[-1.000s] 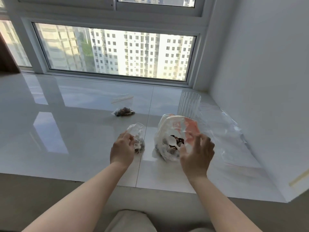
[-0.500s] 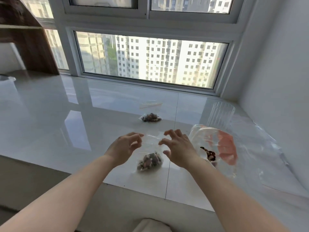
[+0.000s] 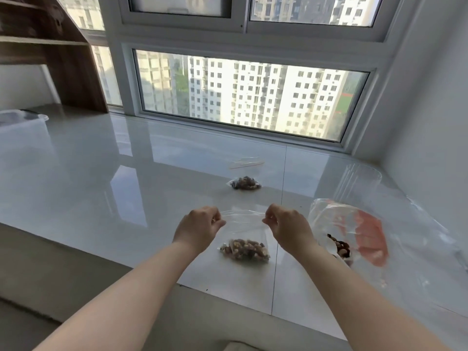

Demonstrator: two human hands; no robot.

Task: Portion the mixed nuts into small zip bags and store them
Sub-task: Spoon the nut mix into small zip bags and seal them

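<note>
While you hold the small zip bag [image 3: 243, 231] up off the white ledge [image 3: 101, 188], each hand pinches a top corner: your left hand [image 3: 198, 229] on the left corner, your right hand [image 3: 285, 230] on the right, fingers curled tight on the plastic. The top edge is stretched flat between the two hands. A portion of mixed nuts [image 3: 245, 252] sits in the bottom of that bag, low and close to the ledge; can't tell if the bottom touches it.

Farther back, toward the window [image 3: 243, 97], a second small bag of nuts [image 3: 244, 184] lies flat on the ledge, with an empty zip bag [image 3: 247, 163] just behind it.

Right of your right hand, the large supply bag [image 3: 354, 229] with a red patch lies open, dark nuts visible inside. A clear ribbed cup [image 3: 359, 181] stands behind it. Loose clear plastic sheet [image 3: 430, 249] lies beside the wall.

Far left: a translucent tub [image 3: 22, 122] and a wooden shelf unit [image 3: 63, 59].
</note>
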